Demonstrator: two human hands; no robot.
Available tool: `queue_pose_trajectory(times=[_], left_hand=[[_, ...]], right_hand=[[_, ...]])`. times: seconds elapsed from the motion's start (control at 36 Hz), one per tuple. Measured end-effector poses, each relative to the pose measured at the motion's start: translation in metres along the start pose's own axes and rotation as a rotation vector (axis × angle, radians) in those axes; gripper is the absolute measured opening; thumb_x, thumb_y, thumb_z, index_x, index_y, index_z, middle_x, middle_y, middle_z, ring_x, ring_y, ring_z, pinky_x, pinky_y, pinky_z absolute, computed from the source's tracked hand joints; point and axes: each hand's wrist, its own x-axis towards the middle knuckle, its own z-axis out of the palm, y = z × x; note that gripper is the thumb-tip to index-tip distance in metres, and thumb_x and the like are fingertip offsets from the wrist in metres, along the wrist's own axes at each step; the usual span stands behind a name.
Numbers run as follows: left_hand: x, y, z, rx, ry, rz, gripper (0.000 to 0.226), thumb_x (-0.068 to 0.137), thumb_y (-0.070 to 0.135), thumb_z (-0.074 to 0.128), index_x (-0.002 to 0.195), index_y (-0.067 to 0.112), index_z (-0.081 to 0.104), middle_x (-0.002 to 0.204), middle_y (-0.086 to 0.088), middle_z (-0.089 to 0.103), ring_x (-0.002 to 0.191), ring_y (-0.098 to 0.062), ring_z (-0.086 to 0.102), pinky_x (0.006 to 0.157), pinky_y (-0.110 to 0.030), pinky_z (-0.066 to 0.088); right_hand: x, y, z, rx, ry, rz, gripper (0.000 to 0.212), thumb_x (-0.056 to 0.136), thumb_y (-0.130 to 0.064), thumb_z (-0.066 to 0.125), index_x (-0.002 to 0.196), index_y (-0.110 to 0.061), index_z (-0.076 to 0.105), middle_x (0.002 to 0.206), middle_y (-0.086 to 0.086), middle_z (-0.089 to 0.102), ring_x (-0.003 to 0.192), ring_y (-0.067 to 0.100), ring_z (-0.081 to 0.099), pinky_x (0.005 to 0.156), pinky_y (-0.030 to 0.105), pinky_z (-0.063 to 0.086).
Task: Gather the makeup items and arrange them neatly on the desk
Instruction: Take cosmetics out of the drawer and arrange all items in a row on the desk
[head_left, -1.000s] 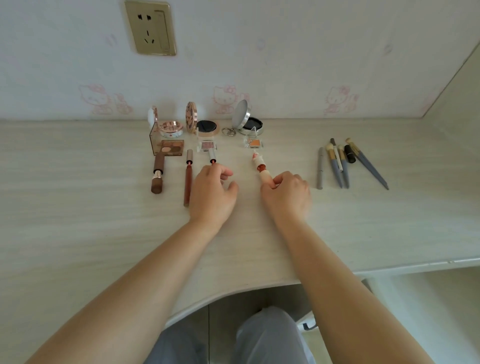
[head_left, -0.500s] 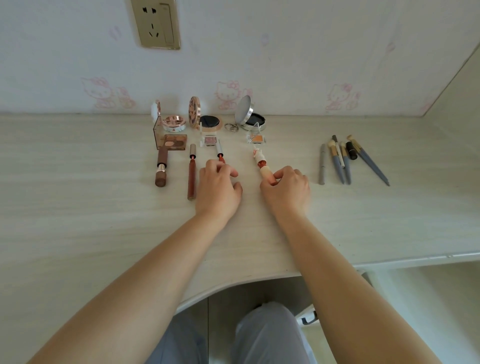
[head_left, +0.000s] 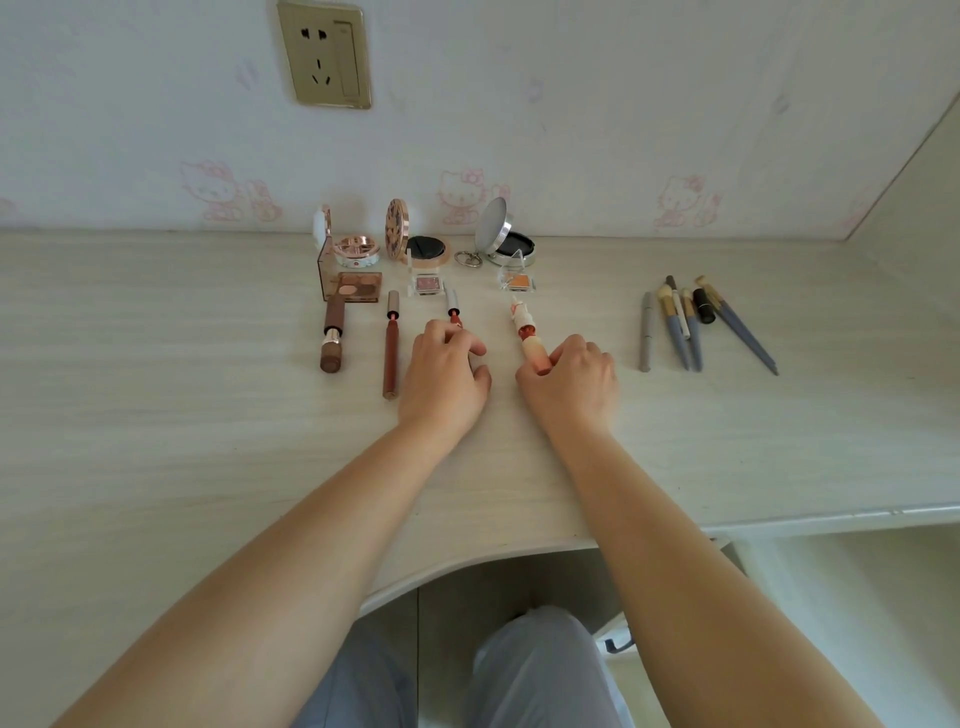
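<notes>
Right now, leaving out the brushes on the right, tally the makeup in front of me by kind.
Round compacts: 3
Eyeshadow palettes: 3
Lip sticks: 4
Total: 10

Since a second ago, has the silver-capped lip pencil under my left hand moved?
Yes. The silver-capped lip pencil has shifted right: its cap sat directly below the pink eyeshadow pan, now it lies off the pan's right corner.

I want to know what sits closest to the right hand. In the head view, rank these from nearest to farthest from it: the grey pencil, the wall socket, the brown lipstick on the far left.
From the right hand:
1. Grey pencil, just to its right.
2. Brown lipstick, far left, beyond the left hand.
3. Wall socket, up on the wall.
</notes>
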Motion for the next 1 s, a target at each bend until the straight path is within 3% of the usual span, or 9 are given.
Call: queue_pose_trajectory(times=[0.47,0.58,0.69,0.78,0.86,1.0], left_hand=[[0.000,0.001,-0.001,-0.077,0.021,-0.027,0.029,0.083,0.022,0.065,0.111,0.015,0.061,0.123,-0.005,0.044,0.121,-0.021,0.043,0.097,-0.023,0.033],[0.000,0.004,-0.004,-0.126,0.039,-0.037,0.027,0.084,0.021,0.065,0.110,0.015,0.062,0.120,-0.005,0.046,0.119,-0.021,0.043,0.097,-0.020,0.030],[-0.003,0.008,-0.005,-0.120,0.061,-0.003,0.024,0.086,0.021,0.062,0.109,0.016,0.061,0.119,-0.002,0.047,0.118,-0.019,0.042,0.088,-0.014,0.027],[-0.002,0.020,-0.003,-0.099,0.074,0.060,0.022,0.085,0.019,0.062,0.106,0.014,0.062,0.117,-0.003,0.050,0.115,-0.021,0.044,0.088,-0.026,0.038],[0.005,0.041,0.001,-0.114,0.115,0.144,0.019,0.082,0.016,0.063,0.101,0.015,0.064,0.112,-0.003,0.053,0.110,-0.024,0.047,0.088,-0.032,0.040],[0.025,0.088,0.016,-0.114,0.069,0.224,0.023,0.083,0.017,0.060,0.106,0.014,0.063,0.115,-0.005,0.053,0.114,-0.026,0.045,0.089,-0.039,0.042]], right_hand=[[0.000,-0.001,0.001,-0.028,0.016,-0.018,0.037,0.084,-0.032,0.052,0.108,-0.004,0.053,0.111,0.013,0.055,0.104,0.032,0.048,0.088,0.037,0.038],[0.000,-0.002,-0.004,0.219,0.069,0.036,0.035,0.093,-0.035,0.045,0.109,-0.005,0.055,0.112,0.013,0.056,0.107,0.031,0.048,0.086,0.034,0.033],[0.001,0.007,-0.011,0.490,0.117,0.065,0.026,0.097,-0.021,0.039,0.104,-0.004,0.058,0.110,0.012,0.059,0.103,0.027,0.051,0.077,0.027,0.030],[0.000,0.018,-0.020,0.553,0.155,0.071,0.024,0.096,-0.014,0.039,0.103,-0.006,0.060,0.106,0.008,0.061,0.095,0.021,0.052,0.072,0.024,0.031],[0.005,0.032,-0.032,0.550,0.201,0.054,0.021,0.093,-0.012,0.042,0.097,-0.008,0.063,0.098,0.008,0.064,0.092,0.023,0.056,0.079,0.030,0.042],[0.023,0.061,-0.057,0.460,0.256,0.072,0.020,0.094,-0.015,0.044,0.093,-0.009,0.063,0.095,0.002,0.059,0.092,0.018,0.051,0.073,0.025,0.034]])
